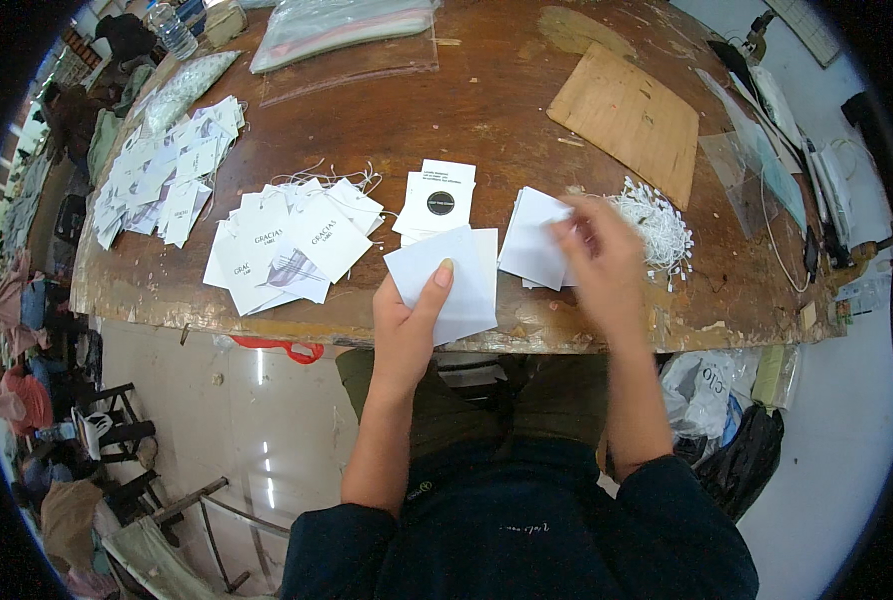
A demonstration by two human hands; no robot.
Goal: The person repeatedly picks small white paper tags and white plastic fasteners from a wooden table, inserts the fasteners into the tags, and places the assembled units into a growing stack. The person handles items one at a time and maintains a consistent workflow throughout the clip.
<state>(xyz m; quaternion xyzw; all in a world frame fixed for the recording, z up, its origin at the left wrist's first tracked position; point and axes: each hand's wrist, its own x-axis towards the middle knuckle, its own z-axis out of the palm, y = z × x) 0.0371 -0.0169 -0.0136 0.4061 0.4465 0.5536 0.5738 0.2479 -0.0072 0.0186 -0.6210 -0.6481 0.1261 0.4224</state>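
I see the white cards (457, 280) held at the near edge of the wooden table (487, 110), just in front of me. My left hand (412, 325) has them: the thumb (439, 285) lies flat across the top card's face, and the other fingers are tucked underneath, out of view, so the hand is closed on the small stack in a pinch. There look to be two cards or more, fanned slightly, their lower corner hanging past the table edge.

My right hand (602, 265) is over the table just to the right, blurred by motion. Its fingers are bent and drawn together at the edge of a second stack of white cards (535, 240) that lies flat on the wood. I can see the fingertips touching or overlapping that stack's right side, but with the blur I cannot tell whether they have closed on a card.

Just beyond that hand lies a heap of white string loops (657, 225). Behind the held cards sits a small pile of cards with a black round mark (439, 198) on top. To the left is a spread of printed tags with strings (292, 245), and farther left a larger scatter of tags (167, 170). A brown cardboard sheet (627, 120) lies far right on the table, clear plastic bags (342, 25) at the far side, and a water bottle (172, 28) near the far left corner.
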